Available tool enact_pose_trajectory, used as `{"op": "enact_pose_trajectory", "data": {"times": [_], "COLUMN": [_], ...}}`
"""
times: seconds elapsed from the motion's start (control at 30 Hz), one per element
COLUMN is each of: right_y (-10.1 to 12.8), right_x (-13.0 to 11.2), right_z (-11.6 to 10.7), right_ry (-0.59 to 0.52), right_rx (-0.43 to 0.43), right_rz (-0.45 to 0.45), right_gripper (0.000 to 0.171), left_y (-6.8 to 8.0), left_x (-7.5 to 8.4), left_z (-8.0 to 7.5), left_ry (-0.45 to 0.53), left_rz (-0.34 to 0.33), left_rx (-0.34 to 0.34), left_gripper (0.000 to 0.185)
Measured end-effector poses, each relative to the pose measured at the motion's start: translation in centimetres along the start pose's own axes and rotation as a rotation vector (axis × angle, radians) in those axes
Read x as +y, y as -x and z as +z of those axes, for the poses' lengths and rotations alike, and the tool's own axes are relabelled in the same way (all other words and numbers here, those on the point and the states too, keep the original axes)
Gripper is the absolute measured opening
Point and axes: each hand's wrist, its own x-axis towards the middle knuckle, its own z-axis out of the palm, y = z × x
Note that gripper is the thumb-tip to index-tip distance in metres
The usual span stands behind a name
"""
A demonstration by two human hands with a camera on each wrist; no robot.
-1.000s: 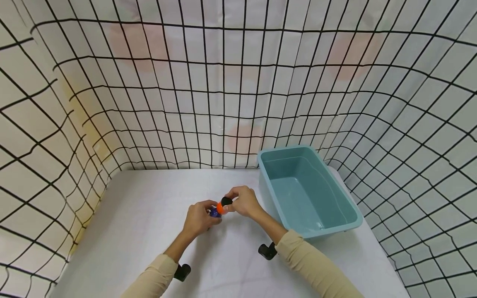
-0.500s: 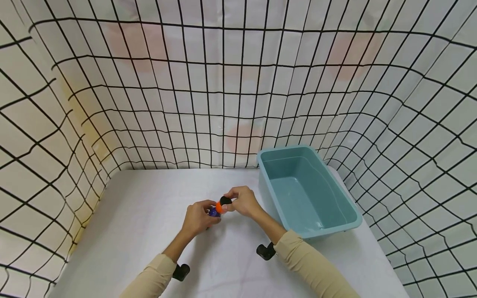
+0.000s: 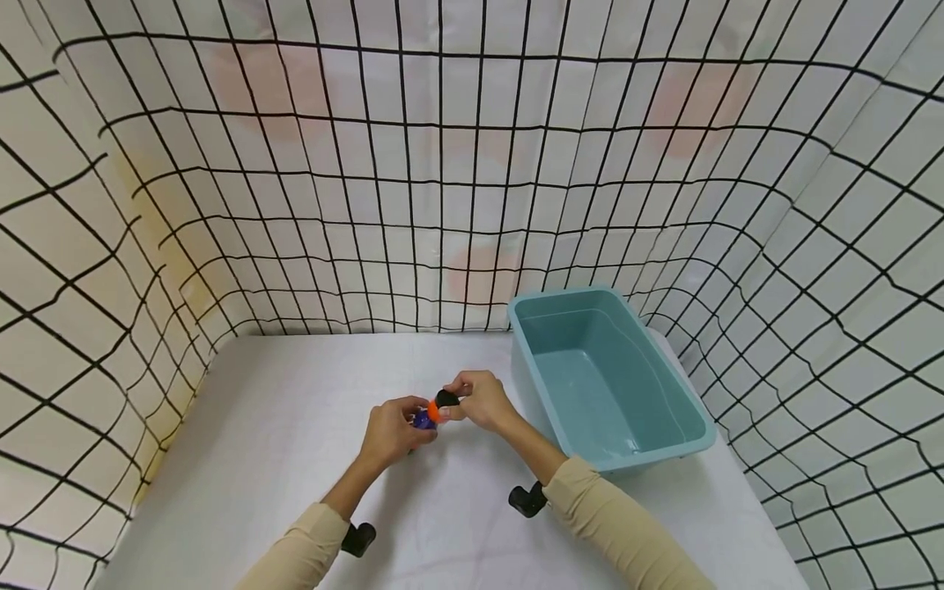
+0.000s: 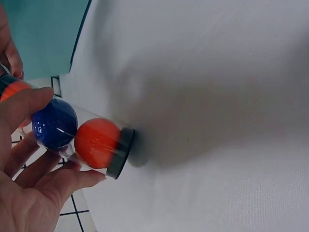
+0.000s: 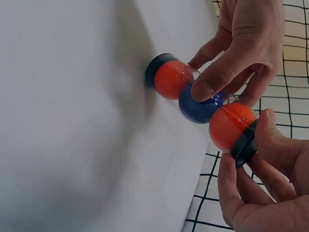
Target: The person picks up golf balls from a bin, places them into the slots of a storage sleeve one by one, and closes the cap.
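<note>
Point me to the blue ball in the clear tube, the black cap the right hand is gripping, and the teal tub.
blue ball (image 5: 199, 107): right wrist view, on its rounded front.
black cap (image 5: 245, 143): right wrist view, on the cap's rim between the fingers.
teal tub (image 3: 704, 439): head view, on its near right rim.

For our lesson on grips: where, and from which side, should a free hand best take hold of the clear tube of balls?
Probably the bare middle of the tube, across its round wall from above. The right hand pinches the top cap, and the bottom cap touches the table.
</note>
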Motion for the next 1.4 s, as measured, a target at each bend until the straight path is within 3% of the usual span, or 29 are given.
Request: {"op": "enact_pose_trajectory", "data": {"times": [0.7, 0.93, 1.17, 1.4], "right_y": [0.4, 0.7, 1.2, 2.3], "right_x": [-0.4, -0.8, -2.2, -3.6], "right_z": [-0.3, -0.9, -4.0, -8.5], "right_ry": [0.01, 0.149, 0.235, 0.259], "right_rx": [0.01, -0.037, -0.018, 0.036], "right_rz": [-0.013, -0.023, -0.058, -0.085], "right_gripper": [0.024, 0.042, 0.043, 0.031], "left_y": [0.0, 0.1, 0.0, -1.1], "left_x": [0.1, 0.0, 0.5, 1.1], "left_z": [0.0, -0.2, -0.7, -1.5], "left_ry": [-0.017, -0.036, -0.074, -0.116], "left_rz": [0.017, -0.001, 0.013, -0.03], "left_rx": [0.025, 0.022, 0.027, 0.102], "left_gripper": [0.04, 0.04, 0.043, 0.043]}}
